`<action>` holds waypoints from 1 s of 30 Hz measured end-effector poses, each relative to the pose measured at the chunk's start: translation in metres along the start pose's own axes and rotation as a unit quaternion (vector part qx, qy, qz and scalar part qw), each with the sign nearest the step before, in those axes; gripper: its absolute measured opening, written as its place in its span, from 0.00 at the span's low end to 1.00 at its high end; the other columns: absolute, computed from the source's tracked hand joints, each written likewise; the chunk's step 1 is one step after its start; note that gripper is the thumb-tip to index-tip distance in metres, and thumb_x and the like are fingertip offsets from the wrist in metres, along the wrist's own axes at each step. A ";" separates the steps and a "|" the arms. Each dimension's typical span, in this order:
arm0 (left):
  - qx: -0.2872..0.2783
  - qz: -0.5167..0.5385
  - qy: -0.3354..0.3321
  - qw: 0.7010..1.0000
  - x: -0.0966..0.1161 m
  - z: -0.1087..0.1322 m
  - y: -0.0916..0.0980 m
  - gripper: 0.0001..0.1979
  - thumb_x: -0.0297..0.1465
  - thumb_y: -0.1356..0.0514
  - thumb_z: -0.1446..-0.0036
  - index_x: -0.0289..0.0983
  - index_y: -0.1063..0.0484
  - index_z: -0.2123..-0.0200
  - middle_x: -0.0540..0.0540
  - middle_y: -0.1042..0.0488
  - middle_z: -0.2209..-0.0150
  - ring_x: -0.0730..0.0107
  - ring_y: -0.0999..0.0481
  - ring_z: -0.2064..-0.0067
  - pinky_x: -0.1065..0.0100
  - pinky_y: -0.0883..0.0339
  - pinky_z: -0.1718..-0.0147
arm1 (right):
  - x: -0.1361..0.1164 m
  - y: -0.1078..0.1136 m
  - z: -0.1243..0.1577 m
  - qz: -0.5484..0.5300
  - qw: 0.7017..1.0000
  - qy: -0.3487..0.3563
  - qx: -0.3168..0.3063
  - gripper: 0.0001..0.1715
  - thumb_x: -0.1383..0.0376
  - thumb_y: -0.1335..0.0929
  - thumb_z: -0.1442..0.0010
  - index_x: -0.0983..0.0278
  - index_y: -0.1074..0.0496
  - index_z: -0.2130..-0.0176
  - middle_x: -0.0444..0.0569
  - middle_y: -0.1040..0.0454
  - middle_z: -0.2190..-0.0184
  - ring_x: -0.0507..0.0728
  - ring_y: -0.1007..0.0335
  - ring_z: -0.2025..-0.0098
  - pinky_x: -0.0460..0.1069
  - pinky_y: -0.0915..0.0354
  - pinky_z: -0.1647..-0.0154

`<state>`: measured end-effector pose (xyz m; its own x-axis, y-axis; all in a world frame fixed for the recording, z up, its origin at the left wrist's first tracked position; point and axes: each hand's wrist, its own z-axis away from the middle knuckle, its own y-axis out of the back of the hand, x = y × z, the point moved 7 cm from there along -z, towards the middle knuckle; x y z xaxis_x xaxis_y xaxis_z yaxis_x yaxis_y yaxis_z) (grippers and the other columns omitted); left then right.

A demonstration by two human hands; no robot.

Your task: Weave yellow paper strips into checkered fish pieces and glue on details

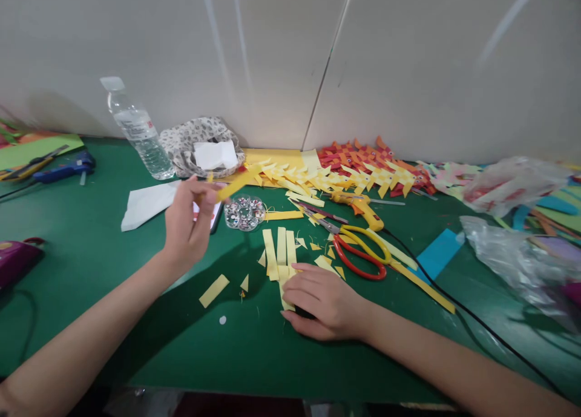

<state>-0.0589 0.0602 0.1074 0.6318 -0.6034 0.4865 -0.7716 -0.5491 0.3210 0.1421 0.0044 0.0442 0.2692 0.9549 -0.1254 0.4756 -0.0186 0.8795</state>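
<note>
Nearest: right hand (324,299), fingers together and laid flat, pressing the near end of the joined yellow strips (279,253) onto the green table (91,253). Beyond and to its left: left hand (188,223), raised off the table, pinching one loose yellow strip (236,186) between thumb and fingertips, far end slanting up and right. Just right of the right hand: scissors (361,250), red and yellow handles. Between the hands, farther back: clear bead tray (245,212). Farthest, past the left hand: water bottle (138,129), upright near the wall.

L hand (188,223) raised, fingers pinched; R hand (324,299) flat, palm down
</note>
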 end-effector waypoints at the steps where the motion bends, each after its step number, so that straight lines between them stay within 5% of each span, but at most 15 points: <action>1: -0.048 -0.021 -0.025 0.998 0.006 0.004 -0.008 0.06 0.31 0.49 0.39 0.40 0.36 0.68 0.51 0.27 0.72 0.71 0.27 0.69 0.62 0.35 0.57 | 0.000 0.000 0.000 -0.001 1.000 0.000 -0.001 0.06 0.63 0.36 0.42 0.64 0.32 0.65 0.46 0.25 0.70 0.50 0.30 0.66 0.51 0.38 0.46; 4: -0.193 -0.066 -0.030 0.979 0.014 0.026 -0.038 0.08 0.34 0.47 0.40 0.39 0.31 0.67 0.53 0.28 0.78 0.74 0.30 0.77 0.71 0.39 0.75 | 0.000 -0.001 0.000 0.002 1.000 0.001 -0.007 0.07 0.63 0.36 0.41 0.64 0.32 0.65 0.46 0.25 0.70 0.51 0.30 0.65 0.51 0.39 0.46; 10: -0.403 -0.078 0.038 0.911 0.007 0.071 -0.090 0.10 0.36 0.48 0.40 0.41 0.28 0.65 0.54 0.27 0.79 0.75 0.31 0.79 0.73 0.47 0.80 | 0.000 -0.002 0.001 0.004 1.000 0.001 -0.008 0.07 0.63 0.37 0.40 0.64 0.32 0.67 0.45 0.25 0.72 0.51 0.30 0.66 0.52 0.38 0.48; 16: -0.422 -0.069 0.123 0.895 -0.005 0.072 -0.097 0.10 0.38 0.45 0.43 0.42 0.26 0.69 0.54 0.27 0.79 0.74 0.31 0.78 0.73 0.48 0.80 | 0.000 -0.002 0.000 0.005 1.000 0.005 -0.008 0.06 0.64 0.37 0.41 0.64 0.33 0.68 0.44 0.25 0.73 0.51 0.30 0.66 0.52 0.38 0.50; 21: -0.430 -0.073 0.136 0.890 -0.007 0.073 -0.100 0.09 0.39 0.44 0.44 0.43 0.27 0.69 0.54 0.26 0.78 0.74 0.30 0.77 0.73 0.48 0.79 | 0.002 0.010 0.003 -0.014 0.997 -0.005 0.071 0.13 0.64 0.33 0.45 0.65 0.35 0.59 0.48 0.24 0.65 0.54 0.29 0.61 0.53 0.37 0.51; 27: -0.419 -0.059 0.130 0.897 -0.004 0.072 -0.099 0.10 0.39 0.45 0.44 0.42 0.27 0.69 0.55 0.30 0.82 0.75 0.33 0.80 0.73 0.51 0.81 | 0.029 0.024 0.010 -0.040 0.974 -0.148 0.166 0.14 0.72 0.38 0.43 0.61 0.37 0.56 0.49 0.25 0.60 0.55 0.29 0.56 0.58 0.40 0.46; 30: -0.428 -0.043 0.144 0.891 -0.004 0.072 -0.098 0.09 0.38 0.45 0.44 0.41 0.29 0.68 0.56 0.31 0.82 0.75 0.34 0.80 0.73 0.51 0.80 | 0.053 0.030 0.010 -0.044 0.961 -0.240 0.131 0.10 0.70 0.39 0.41 0.61 0.34 0.58 0.49 0.25 0.63 0.56 0.29 0.59 0.55 0.36 0.53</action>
<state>0.0195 0.0747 0.0156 0.7413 -0.3386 0.5796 -0.5732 0.1299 0.8090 0.1793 0.0510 0.0595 0.5434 0.7113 -0.4458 0.6912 -0.0776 0.7185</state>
